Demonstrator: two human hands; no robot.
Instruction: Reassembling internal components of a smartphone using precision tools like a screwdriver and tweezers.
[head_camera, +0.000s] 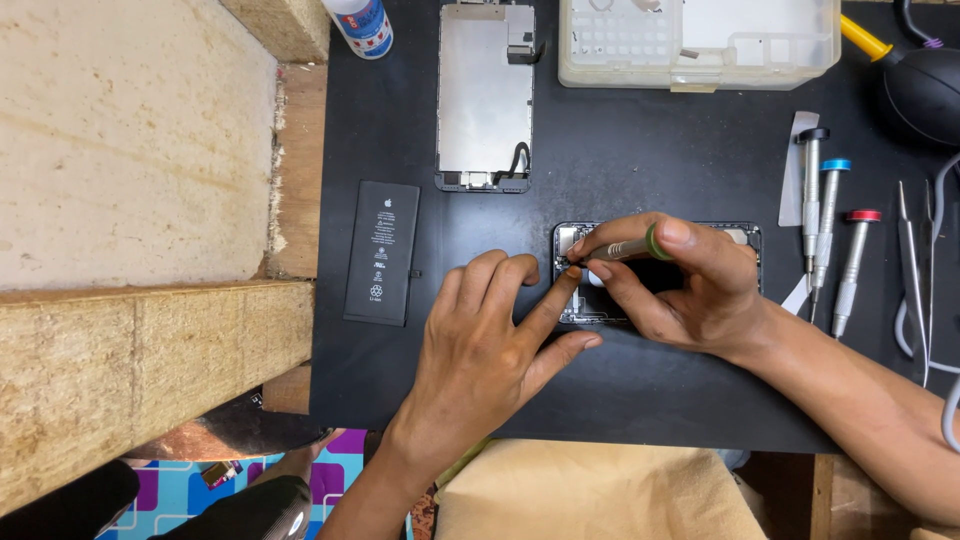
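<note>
Matt black mat (620, 390), rough bare wood beam (150, 370), smooth metal screwdrivers (812, 200), translucent plastic box (700, 45).

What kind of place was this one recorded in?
Probably a small phone repair bench: an opened phone body under both hands on a black mat, a removed battery and screen panel beside it, and precision screwdrivers laid out at right.

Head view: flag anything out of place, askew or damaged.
Nothing is spilled or broken. The phone body lies open by design, with its battery and screen panel set apart. The right hand holds a screwdriver; the left hand steadies the phone.
</note>
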